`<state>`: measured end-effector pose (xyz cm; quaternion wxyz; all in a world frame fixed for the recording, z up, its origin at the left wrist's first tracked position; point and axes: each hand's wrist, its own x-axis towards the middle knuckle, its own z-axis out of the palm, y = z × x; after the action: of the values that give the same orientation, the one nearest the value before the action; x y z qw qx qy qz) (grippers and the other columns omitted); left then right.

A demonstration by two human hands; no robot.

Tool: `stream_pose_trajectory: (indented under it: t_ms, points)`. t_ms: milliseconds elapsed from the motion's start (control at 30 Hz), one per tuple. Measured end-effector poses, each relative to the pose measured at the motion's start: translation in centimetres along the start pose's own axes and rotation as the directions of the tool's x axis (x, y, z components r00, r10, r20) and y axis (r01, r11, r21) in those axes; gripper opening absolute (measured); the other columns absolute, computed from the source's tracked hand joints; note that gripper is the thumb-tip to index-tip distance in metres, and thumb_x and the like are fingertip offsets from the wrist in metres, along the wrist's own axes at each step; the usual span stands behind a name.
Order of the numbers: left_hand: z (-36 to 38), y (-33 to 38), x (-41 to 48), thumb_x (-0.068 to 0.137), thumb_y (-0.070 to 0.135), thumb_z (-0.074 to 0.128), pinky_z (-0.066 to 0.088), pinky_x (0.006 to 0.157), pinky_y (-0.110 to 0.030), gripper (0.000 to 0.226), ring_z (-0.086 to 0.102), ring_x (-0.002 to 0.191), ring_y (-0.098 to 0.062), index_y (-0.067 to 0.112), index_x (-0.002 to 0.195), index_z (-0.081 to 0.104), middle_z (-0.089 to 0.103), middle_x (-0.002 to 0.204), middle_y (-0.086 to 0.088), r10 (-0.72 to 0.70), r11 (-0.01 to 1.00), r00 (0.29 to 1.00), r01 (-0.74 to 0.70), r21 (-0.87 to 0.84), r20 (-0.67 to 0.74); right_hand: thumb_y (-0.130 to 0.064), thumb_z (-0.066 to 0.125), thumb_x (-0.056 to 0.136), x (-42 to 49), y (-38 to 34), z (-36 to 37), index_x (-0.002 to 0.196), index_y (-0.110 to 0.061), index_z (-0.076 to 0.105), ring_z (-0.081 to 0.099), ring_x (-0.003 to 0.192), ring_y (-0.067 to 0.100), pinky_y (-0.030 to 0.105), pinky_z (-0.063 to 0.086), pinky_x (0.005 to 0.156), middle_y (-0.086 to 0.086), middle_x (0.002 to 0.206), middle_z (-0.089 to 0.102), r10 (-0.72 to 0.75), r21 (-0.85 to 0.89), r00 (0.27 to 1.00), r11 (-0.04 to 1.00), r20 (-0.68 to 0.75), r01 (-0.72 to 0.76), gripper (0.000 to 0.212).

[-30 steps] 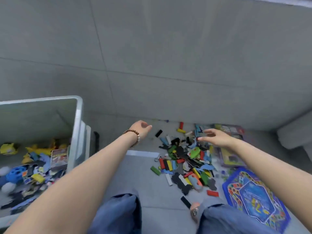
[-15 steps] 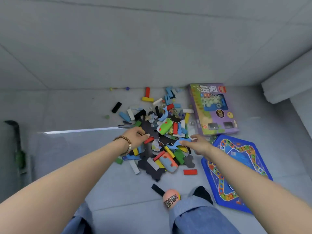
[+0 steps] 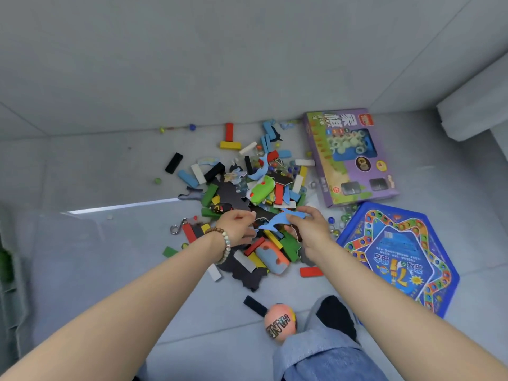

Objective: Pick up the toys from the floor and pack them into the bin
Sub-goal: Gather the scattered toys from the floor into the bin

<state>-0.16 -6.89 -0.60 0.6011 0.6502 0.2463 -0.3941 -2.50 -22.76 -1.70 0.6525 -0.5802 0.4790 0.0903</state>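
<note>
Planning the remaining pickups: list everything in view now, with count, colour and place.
pile of small wooden blocks and flat puzzle pieces: many, mixed colours, floor centre
blue dolphin-shaped flat piece: one, blue, held above the pile
purple cardboard game box: one, purple, floor right of the pile
blue hexagonal game board: one, blue, floor nearer than the box
small round marbles: several, mixed, along the wall and between box and board
pink egg-shaped toy: one, pink, floor nearest the person
metal key ring: one, silver, left of the pile
left hand: beaded bracelet, on the pile, grip unclear
right hand: pinches the dolphin piece
</note>
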Motion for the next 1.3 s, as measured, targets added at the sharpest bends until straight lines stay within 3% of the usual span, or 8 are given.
stream_pose_trajectory:
  t_ms: [267,400,533,600,833,967,1100,1300]
  points:
    - [-1.0,0.3,-0.5,0.087,0.002,0.062,0.059,0.066,-0.027,0.011,0.065,0.066,-0.018,0.005,0.082,0.053,0.063,0.08,-0.014,0.07,0.956,0.983,-0.114,-0.27,-0.167,0.003,0.059,0.088,-2.1,-2.7,0.5,0.098,-0.017,0.056,0.065,0.076,0.016,0.019,0.056,0.058,0.011,0.101,0.064,-0.167,-0.033,0.946,0.983,0.277,0.183,0.022]
    - [-2.3,1.8,-1.3,0.089,-0.006,0.054,0.058,0.054,-0.024,0.024,0.061,0.065,-0.018,0.012,0.087,0.037,0.054,0.078,-0.011,0.123,0.972,0.989,-0.136,-0.191,-0.077,-0.001,0.061,0.088,-2.5,-4.3,0.2,0.108,-0.018,0.054,0.066,0.078,0.016,0.02,0.056,0.06,0.007,0.092,0.068,-0.208,-0.025,0.919,0.973,0.335,0.23,0.028]
    - [-3.9,2.4,-1.6,0.092,-0.003,0.05,0.059,0.066,-0.031,0.034,0.062,0.071,-0.02,0.006,0.124,0.04,0.055,0.079,-0.01,0.095,0.961,0.994,-0.078,-0.264,0.054,-0.004,0.06,0.089,-2.5,-4.2,0.6,0.106,-0.007,0.055,0.066,0.079,0.012,0.018,0.057,0.063,0.009,0.098,0.067,-0.135,-0.003,0.929,0.989,0.344,0.145,0.018]
    - [-4.1,2.6,-1.8,0.094,0.001,0.046,0.059,0.066,-0.035,0.025,0.061,0.064,-0.017,0.01,0.117,0.044,0.051,0.073,-0.007,0.041,0.944,0.99,0.004,-0.329,0.132,-0.005,0.058,0.09,-2.9,-3.6,1.4,0.101,-0.008,0.058,0.066,0.076,0.01,0.016,0.057,0.064,0.008,0.094,0.067,-0.074,-0.007,0.917,0.997,0.391,0.083,0.011]
    - [-3.3,2.5,-1.8,0.093,0.025,0.056,0.044,0.048,-0.016,0.01,0.052,0.049,-0.009,0.017,0.088,0.06,0.059,0.072,-0.006,0.183,0.983,0.971,-0.185,-0.001,0.156,-0.012,0.061,0.089,-2.8,-2.3,4.5,0.107,-0.01,0.061,0.064,0.09,0.018,0.027,0.054,0.083,0.012,0.107,0.067,-0.033,0.034,0.901,0.999,0.434,0.02,0.018]
    - [-5.4,2.2,-0.2,0.093,0.018,0.055,0.054,0.076,-0.028,0.023,0.065,0.071,-0.018,0.002,0.11,0.059,0.066,0.092,-0.013,0.211,0.971,0.977,-0.211,-0.11,-0.009,-0.025,0.061,0.091,-1.1,-3.2,3.5,0.106,-0.015,0.061,0.061,0.089,0.013,0.026,0.052,0.08,0.002,0.105,0.063,-0.107,-0.105,0.962,0.985,0.251,0.136,0.018]
    - [-7.0,2.1,0.5,0.098,0.017,0.046,0.054,0.053,-0.017,0.018,0.068,0.057,-0.003,0.008,0.111,0.054,0.064,0.087,-0.002,0.194,0.949,0.979,-0.202,-0.243,-0.057,-0.028,0.066,0.087,1.8,-3.7,1.1,0.124,-0.015,0.051,0.05,0.119,0.022,0.029,0.04,0.088,0.004,0.132,0.049,-0.199,-0.253,0.977,0.952,-0.076,0.175,0.042]
    - [-5.7,1.6,1.3,0.098,0.02,0.046,0.059,0.059,-0.025,0.019,0.071,0.065,-0.013,0.008,0.109,0.054,0.071,0.08,-0.004,0.119,0.921,0.992,-0.123,-0.37,-0.034,-0.029,0.071,0.083,3.3,-3.4,1.9,0.137,-0.009,0.036,0.05,0.115,0.022,0.033,0.042,0.089,0.007,0.13,0.049,-0.095,-0.332,0.995,0.94,-0.027,0.08,0.068]
